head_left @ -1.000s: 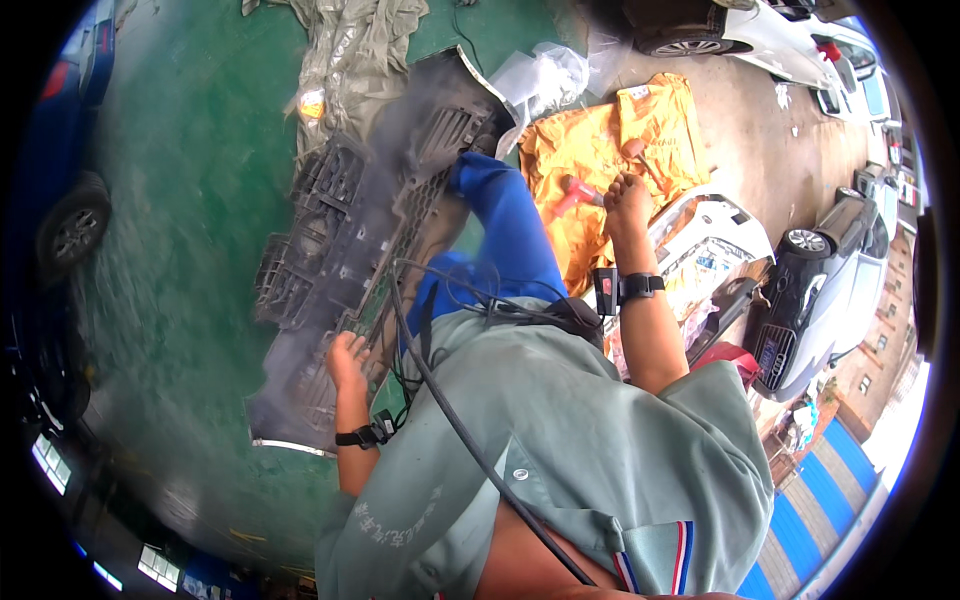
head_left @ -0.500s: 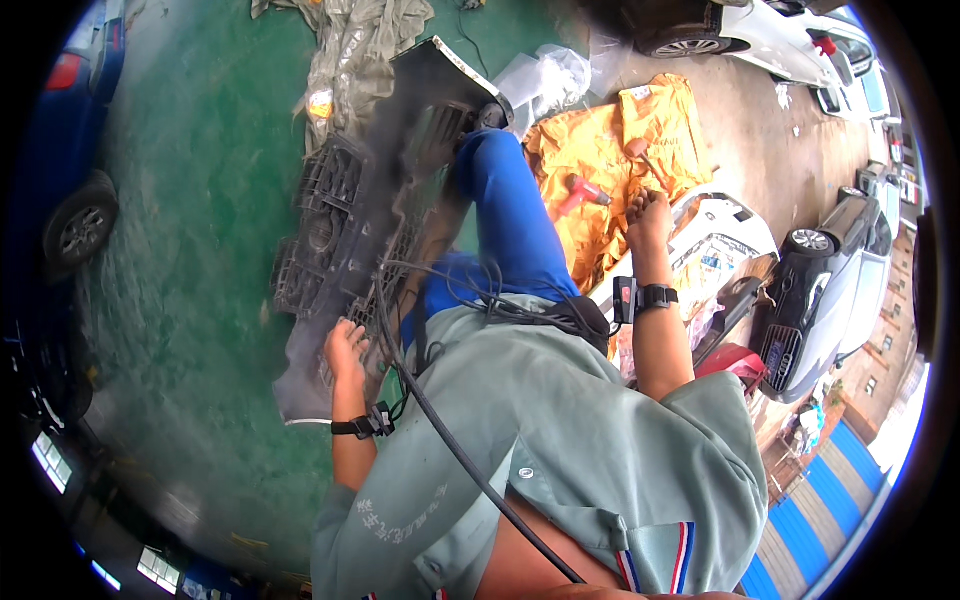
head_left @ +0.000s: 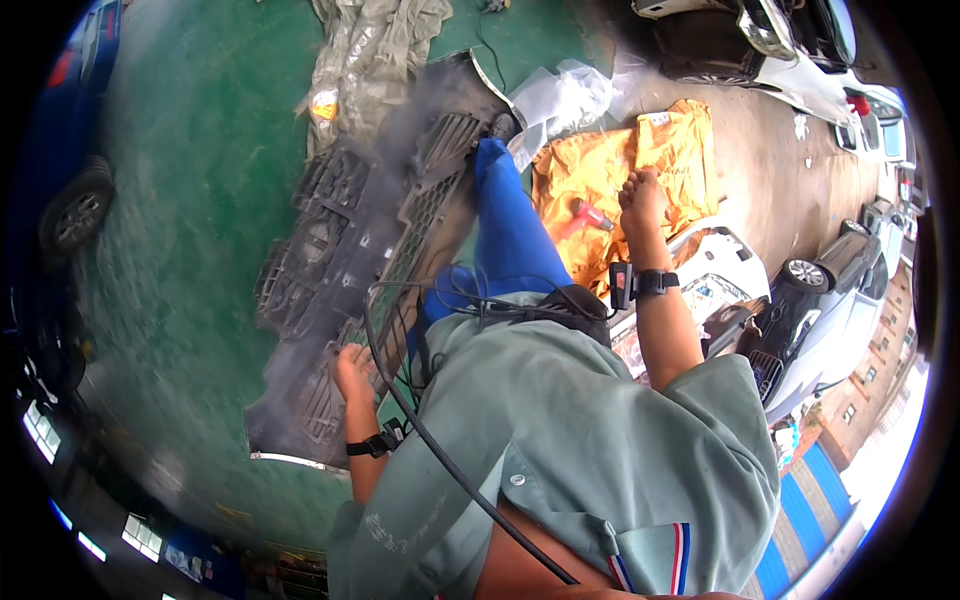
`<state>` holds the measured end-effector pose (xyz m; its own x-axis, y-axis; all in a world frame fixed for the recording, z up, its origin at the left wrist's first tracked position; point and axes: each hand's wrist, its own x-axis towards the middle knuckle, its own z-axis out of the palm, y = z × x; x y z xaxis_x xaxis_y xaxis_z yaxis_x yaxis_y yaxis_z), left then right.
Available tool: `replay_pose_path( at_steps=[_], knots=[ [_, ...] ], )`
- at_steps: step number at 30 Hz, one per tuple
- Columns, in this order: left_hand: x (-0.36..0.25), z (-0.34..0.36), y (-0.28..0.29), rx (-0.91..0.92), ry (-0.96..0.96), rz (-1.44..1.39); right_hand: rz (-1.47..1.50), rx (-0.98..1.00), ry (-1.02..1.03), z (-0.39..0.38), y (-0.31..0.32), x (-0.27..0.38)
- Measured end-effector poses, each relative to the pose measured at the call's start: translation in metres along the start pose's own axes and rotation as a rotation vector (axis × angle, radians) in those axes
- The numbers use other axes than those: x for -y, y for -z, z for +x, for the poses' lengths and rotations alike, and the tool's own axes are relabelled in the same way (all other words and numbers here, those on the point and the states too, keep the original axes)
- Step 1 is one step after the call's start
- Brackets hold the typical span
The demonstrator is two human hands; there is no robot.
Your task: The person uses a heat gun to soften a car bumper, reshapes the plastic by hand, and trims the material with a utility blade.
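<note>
Grey bumper grille blurred under flat, spread left hand; right hand grip unclear.

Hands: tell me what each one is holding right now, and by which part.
Neither grips anything. The left hand rests flat on the grey car grille near its lower end; the right hand hangs open above the orange sheet.

At your twelve o'clock a crumpled grey tarp lies on the green floor, with clear plastic sheeting just beside it; at one o'clock stands a white car, at nine a blue car, at three a dark car
</note>
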<state>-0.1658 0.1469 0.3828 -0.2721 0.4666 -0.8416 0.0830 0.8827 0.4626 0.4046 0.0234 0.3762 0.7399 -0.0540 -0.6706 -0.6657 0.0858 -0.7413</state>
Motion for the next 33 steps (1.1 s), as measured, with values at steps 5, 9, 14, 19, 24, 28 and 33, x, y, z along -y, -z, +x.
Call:
replay_pose_path(
  at_steps=[5,9,14,19,24,28,33],
  knots=[
    [-0.011,-0.004,-0.059,0.004,0.07,0.053,-0.086,0.091,-0.007,0.067,-0.057,0.008],
    [-0.026,-0.011,-0.123,-0.062,0.102,0.032,-0.248,-0.017,-0.048,0.127,-0.088,0.017],
    [-0.043,-0.014,-0.188,-0.055,0.088,-0.019,-0.289,0.025,-0.06,0.172,-0.137,0.033],
    [-0.041,-0.021,-0.19,-0.07,0.057,0.019,-0.324,0.096,-0.006,0.18,-0.165,0.044],
    [-0.013,-0.013,-0.165,-0.103,0.11,-0.13,-0.249,0.099,-0.103,0.19,-0.165,0.036],
    [-0.014,-0.024,-0.167,-0.126,0.096,-0.101,-0.257,0.177,-0.041,0.169,-0.187,0.048],
    [-0.016,-0.009,-0.165,-0.138,0.143,-0.129,-0.269,0.17,-0.028,0.179,-0.193,0.048]
  ],
)
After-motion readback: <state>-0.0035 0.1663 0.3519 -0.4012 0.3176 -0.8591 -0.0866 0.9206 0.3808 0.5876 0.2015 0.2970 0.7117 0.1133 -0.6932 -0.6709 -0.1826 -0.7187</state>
